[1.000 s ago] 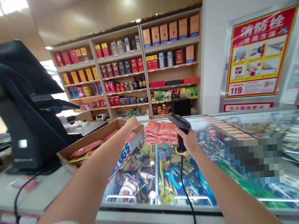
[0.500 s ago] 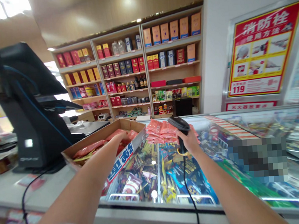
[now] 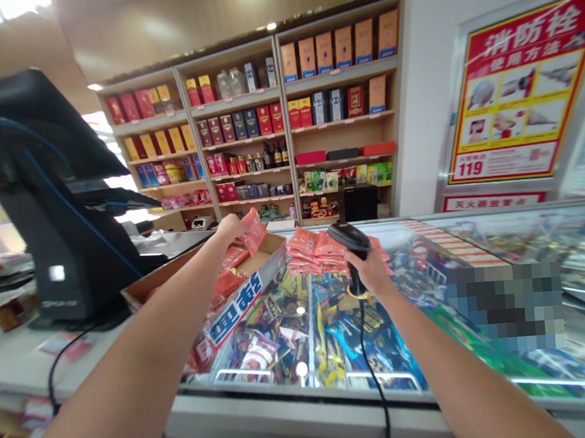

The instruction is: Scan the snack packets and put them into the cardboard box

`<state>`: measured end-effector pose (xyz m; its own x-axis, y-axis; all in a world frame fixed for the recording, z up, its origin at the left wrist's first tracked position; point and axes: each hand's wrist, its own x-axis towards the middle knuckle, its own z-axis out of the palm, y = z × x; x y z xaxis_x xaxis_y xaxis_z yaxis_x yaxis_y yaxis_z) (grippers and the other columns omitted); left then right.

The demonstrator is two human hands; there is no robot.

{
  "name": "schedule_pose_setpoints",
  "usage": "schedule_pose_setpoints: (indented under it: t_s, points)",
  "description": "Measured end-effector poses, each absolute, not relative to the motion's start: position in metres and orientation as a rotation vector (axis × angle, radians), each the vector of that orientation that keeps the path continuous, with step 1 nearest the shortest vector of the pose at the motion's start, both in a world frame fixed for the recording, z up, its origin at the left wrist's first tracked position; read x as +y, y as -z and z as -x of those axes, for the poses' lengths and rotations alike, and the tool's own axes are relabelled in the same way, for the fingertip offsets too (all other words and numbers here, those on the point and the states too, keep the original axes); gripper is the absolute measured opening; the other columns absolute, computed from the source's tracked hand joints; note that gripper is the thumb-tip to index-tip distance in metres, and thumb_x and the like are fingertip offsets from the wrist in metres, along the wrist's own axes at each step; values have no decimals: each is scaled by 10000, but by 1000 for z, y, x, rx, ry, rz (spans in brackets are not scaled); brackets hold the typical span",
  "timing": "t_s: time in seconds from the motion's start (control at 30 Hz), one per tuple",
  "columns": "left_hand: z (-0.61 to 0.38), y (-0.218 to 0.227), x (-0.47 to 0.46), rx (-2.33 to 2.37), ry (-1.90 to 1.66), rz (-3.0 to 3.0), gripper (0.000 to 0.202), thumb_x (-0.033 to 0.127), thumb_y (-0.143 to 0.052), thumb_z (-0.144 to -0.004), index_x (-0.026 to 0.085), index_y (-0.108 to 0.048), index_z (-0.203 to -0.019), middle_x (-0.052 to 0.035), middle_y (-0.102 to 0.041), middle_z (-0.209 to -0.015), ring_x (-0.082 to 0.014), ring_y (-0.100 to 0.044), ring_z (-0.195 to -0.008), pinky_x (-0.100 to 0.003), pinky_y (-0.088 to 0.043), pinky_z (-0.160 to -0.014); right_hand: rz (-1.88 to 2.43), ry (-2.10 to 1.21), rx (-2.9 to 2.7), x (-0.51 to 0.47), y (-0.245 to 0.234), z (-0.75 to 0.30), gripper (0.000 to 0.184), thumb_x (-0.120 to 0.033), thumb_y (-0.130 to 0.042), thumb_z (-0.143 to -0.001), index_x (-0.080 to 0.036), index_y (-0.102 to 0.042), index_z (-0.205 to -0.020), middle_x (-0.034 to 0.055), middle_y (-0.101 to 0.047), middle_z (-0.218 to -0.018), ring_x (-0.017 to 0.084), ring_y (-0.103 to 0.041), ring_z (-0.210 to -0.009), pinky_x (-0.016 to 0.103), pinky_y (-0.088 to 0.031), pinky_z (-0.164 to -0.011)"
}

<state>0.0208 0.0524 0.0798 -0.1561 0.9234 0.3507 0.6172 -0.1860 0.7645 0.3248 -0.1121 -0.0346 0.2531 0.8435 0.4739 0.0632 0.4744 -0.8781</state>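
A pink-red plastic packet (image 3: 254,231) is in the grip of my left hand (image 3: 230,229), raised over the back of an open cardboard box (image 3: 274,245). More such packets lie inside the box, partly covered by my forearm. My right hand (image 3: 369,268) is wrapped round the handle of a black barcode scanner (image 3: 350,239), its cable hanging down toward me. Right behind the scanner, a stack of pink packets (image 3: 309,250) rests on the glass top of a freezer; the scanner hides part of it.
Wrapped ice creams (image 3: 262,354) show through the freezer's glass lid. A black checkout terminal (image 3: 70,261) stands on the white counter (image 3: 12,359) at left. Behind are shelves of boxed goods (image 3: 238,126) and a red fire-hydrant poster (image 3: 524,89) on the wall.
My left hand has come up out of the box with a pink packet, which now shows above the rim. My right hand holds the scanner in nearly the same place.
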Motion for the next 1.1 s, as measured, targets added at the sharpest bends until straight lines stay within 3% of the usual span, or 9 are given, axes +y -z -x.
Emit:
schedule_pose_setpoints:
  t_s: [0.07,0.17,0.33,0.5,0.87,1.1]
  points:
    - [-32,-102,40,1808,-1183,-1799,226,71,-801,-587,130,-583,-578,18,-485,-427,-180,-586,-490,-241,-468,-475,956,-661,-1194,-112,35,-325,314,-448,-759,-676,-197,-583,-605,-6,-553,-443,149,-511,-372,278,-433,-395]
    - [-57,-97,9,1488,-1311,-1747,200,152,-823,-600,126,-648,-692,0,-579,-530,-175,-613,-520,-258,-510,-497,942,-659,-1190,-113,35,-325,341,-453,-755,-678,-202,-557,-561,-5,-547,-438,147,-512,-377,275,-430,-398]
    - [-90,-14,-32,996,-1353,-1500,333,335,-859,-562,138,-679,-762,-5,-630,-609,-152,-606,-516,-251,-507,-471,846,-720,-1302,-119,29,-328,315,-444,-745,-697,-198,-571,-601,-15,-553,-451,128,-498,-373,260,-417,-399]
    - [-85,41,-31,933,-1289,-1442,437,392,-874,-471,130,-697,-772,0,-627,-588,-115,-536,-454,-216,-432,-402,896,-830,-1575,-121,27,-338,307,-464,-786,-679,-199,-635,-714,-14,-580,-461,140,-508,-363,267,-416,-398]
    - [-77,49,-24,927,-1257,-1708,314,351,-794,-549,134,-718,-763,5,-614,-618,-125,-540,-550,-207,-410,-494,940,-844,-1690,-121,34,-338,323,-493,-750,-743,-195,-693,-850,-10,-577,-444,148,-483,-354,281,-414,-409]
    - [-76,47,-27,988,-1211,-1775,368,396,-751,-564,119,-713,-804,13,-617,-637,-133,-547,-569,-219,-406,-530,951,-909,-1702,-116,41,-341,407,-495,-736,-759,-178,-680,-1007,-35,-564,-458,148,-503,-368,273,-436,-409]
